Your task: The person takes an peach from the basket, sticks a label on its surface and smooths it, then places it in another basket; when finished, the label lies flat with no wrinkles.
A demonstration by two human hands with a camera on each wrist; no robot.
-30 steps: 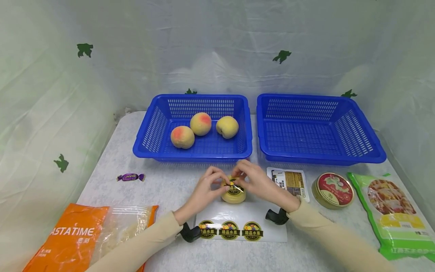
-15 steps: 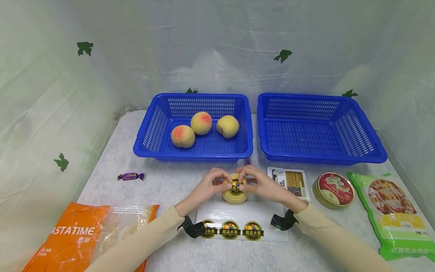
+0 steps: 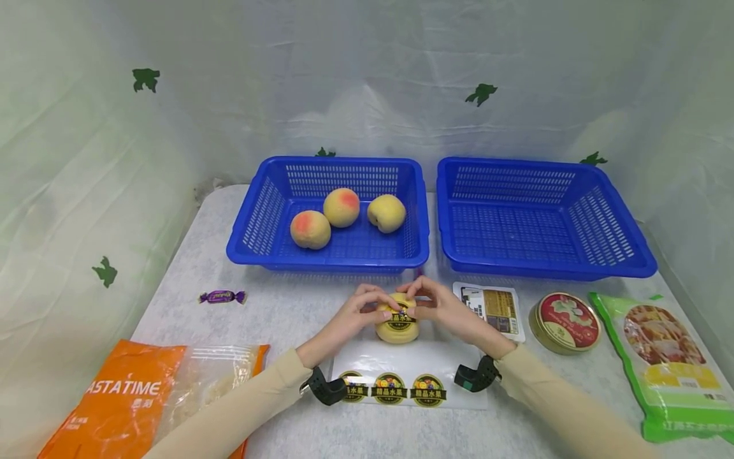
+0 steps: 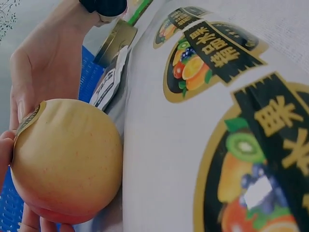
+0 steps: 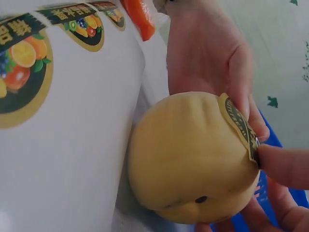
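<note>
A yellow peach [image 3: 395,336] rests behind a white sheet [image 3: 407,358] of round fruit stickers. My left hand [image 3: 362,310] and right hand [image 3: 440,310] hold it from both sides, fingers curled round it. A black and gold sticker [image 3: 401,318] covers part of its top, and both thumbs press there. In the right wrist view, the sticker [image 5: 237,122] lies along the peach [image 5: 188,145], its gold edge slightly raised, under the right thumb [image 5: 285,165]. Red blush colours the lower side of the peach [image 4: 72,159] in the left wrist view. Fingers behind the fruit are partly hidden.
Behind stand two blue baskets; the left basket [image 3: 327,261] holds three peaches, beside the right basket [image 3: 545,268]. A wrapped candy [image 3: 222,297] and orange bag [image 3: 123,395] lie left. Rightward are a flat packet [image 3: 490,309], round tin [image 3: 566,322] and green bag [image 3: 665,363].
The sticker's lifted, shiny edge has gone down onto the peach. My right hand has come lower and closer round the fruit, and both thumbs now press on the sticker.
</note>
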